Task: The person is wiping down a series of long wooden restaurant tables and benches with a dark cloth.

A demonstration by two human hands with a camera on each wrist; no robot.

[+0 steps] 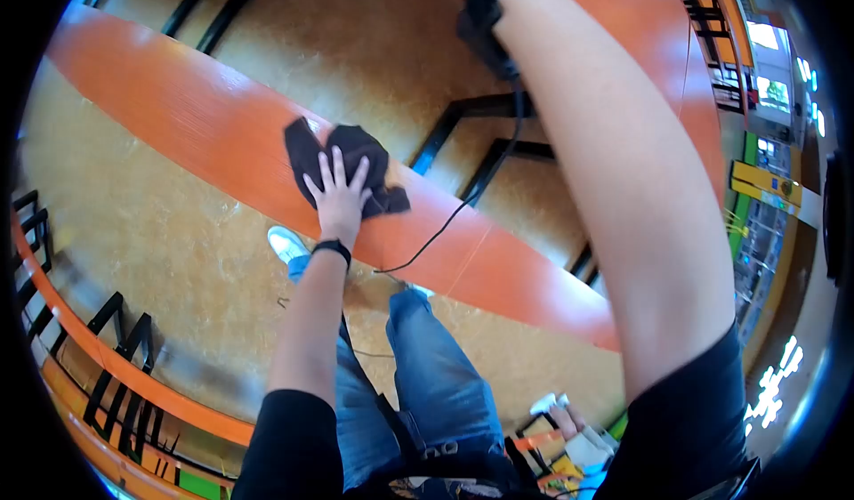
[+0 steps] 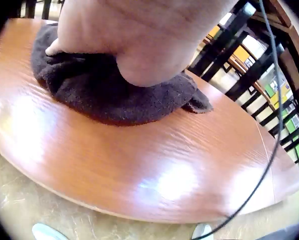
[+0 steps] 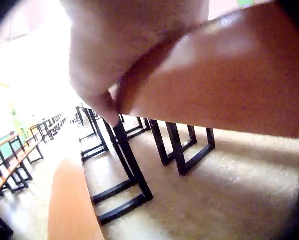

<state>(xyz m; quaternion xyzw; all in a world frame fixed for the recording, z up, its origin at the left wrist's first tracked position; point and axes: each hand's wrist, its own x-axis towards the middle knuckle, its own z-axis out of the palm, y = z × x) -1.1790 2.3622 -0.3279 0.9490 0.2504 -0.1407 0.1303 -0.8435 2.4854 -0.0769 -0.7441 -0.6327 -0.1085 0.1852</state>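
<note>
A dark cloth (image 1: 363, 149) lies bunched on the orange bench (image 1: 222, 113) in the head view. My left hand (image 1: 340, 199) presses on it from above, fingers spread and straight. In the left wrist view the heel of the left hand (image 2: 139, 45) rests on the dark cloth (image 2: 114, 100), over the shiny wooden surface (image 2: 114, 155). My right hand (image 3: 134, 50) touches the edge of an orange tabletop (image 3: 229, 75) in the right wrist view; its fingers are mostly hidden. In the head view only the right forearm and wrist show, reaching toward the top edge.
Black metal legs (image 3: 134, 170) stand under the tabletop, with a long bench (image 3: 69, 200) beside them. A black cable (image 1: 445, 224) hangs from the right wrist across the bench. More tables and benches stand around. A person's white shoes (image 1: 549, 403) show at the lower right.
</note>
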